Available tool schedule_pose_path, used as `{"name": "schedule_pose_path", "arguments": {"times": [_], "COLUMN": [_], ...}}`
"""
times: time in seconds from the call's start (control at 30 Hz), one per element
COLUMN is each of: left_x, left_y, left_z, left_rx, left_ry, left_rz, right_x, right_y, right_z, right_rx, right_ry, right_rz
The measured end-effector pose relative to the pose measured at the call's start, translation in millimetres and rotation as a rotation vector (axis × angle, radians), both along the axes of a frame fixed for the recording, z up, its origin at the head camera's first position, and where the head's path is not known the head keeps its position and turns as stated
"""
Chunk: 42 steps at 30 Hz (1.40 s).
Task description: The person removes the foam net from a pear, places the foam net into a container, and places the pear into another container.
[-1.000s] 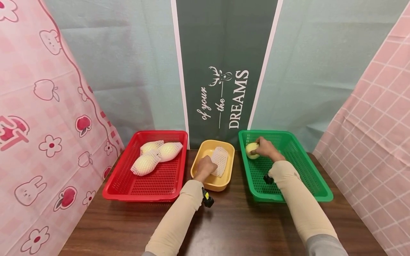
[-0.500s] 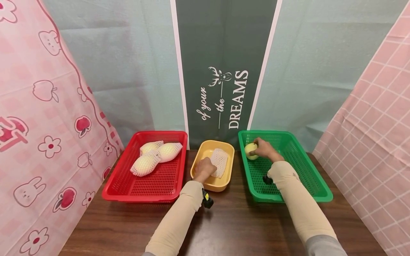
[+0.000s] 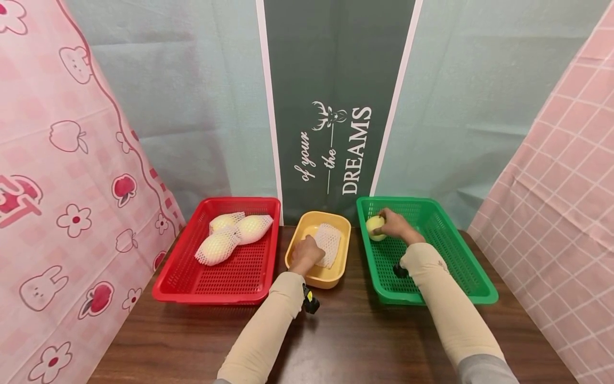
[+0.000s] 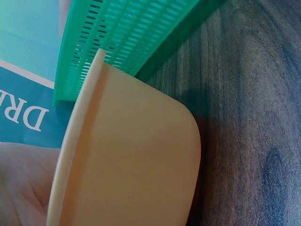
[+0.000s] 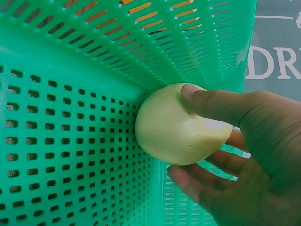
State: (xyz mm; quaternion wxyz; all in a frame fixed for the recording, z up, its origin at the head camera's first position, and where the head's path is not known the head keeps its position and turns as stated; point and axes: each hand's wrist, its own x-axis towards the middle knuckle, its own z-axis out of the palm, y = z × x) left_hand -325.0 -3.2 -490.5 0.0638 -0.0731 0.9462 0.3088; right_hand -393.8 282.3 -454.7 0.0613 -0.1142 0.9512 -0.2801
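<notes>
- On the counter (image 3: 355, 346), no real shift is seen over the last second: the red basket (image 3: 211, 296), the green basket (image 3: 400, 296) and the yellow tub (image 3: 323, 281) between them are left in place.
- The three netted fruits (image 3: 218, 248) are kept, unmoved, in the red basket.
- The left hand (image 3: 307, 252) is held in the tub, beside the white net sleeve (image 3: 328, 244); its grip is hidden and cannot be told.
- The pale fruit (image 5: 176, 129), in the green basket's tub-side far corner, is pinched by the right hand's (image 3: 396, 224) grip, so the work seems barely advanced.
</notes>
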Motion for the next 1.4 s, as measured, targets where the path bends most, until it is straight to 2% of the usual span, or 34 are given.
{"name": "schedule_pose_path", "arguments": {"times": [0.4, 0.77, 1.13, 1.4], "left_x": [1.8, 8.0, 8.6, 8.2], "left_y": [2.3, 3.6, 3.6, 3.3], "left_z": [2.0, 13.3, 16.8, 19.9], "left_rx": [0.012, 0.033, 0.034, 0.041], "left_ry": [-0.013, -0.011, -0.008, 0.004], "left_rz": [0.009, 0.021, 0.028, 0.032], "right_x": [-0.5, 2.0, 7.8, 14.1], "right_y": [1.7, 1.7, 2.2, 1.9], "right_z": [0.7, 4.6, 12.7, 22.3], "right_rx": [0.016, 0.007, 0.02, -0.02], "right_ry": [-0.036, -0.008, 0.016, 0.082], "right_rz": [-0.004, 0.014, -0.017, -0.006]}}
